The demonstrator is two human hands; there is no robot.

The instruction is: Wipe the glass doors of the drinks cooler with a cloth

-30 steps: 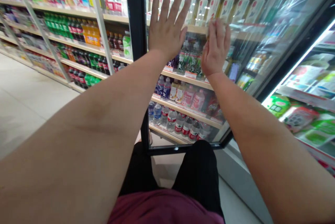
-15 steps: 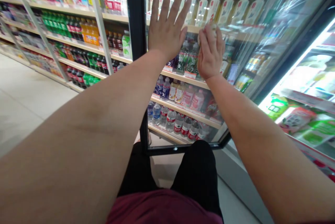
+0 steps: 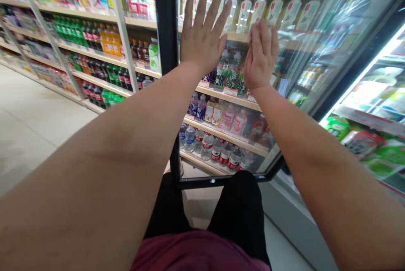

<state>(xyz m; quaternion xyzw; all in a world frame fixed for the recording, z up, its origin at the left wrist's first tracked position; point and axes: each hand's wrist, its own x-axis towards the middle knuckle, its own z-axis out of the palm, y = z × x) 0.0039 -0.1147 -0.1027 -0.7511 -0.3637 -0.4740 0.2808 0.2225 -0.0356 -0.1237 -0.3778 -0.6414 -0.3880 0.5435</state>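
My left hand (image 3: 202,36) lies flat with fingers spread against the glass of an open fridge door (image 3: 166,51). The door has a black frame, and bottles behind it show through the pane. To its right, my right hand (image 3: 261,55) presses on the same glass, its fingers close together and curled. Something small and pale seems to be under those fingers, mostly hidden, and I cannot tell what it is. The door's lower edge is right at my knees (image 3: 243,195).
Left of the door run store shelves (image 3: 85,13) of bottled drinks. More bottles (image 3: 207,146) stand on shelves behind the glass. At right is the lit fridge interior (image 3: 376,123) with green and red packages. Pale floor (image 3: 34,127) stretches along the left.
My right hand has slid slightly right across the glass, its fingers a little more upright. My left hand stays flat in nearly the same place. The door's right side appears shifted slightly right.
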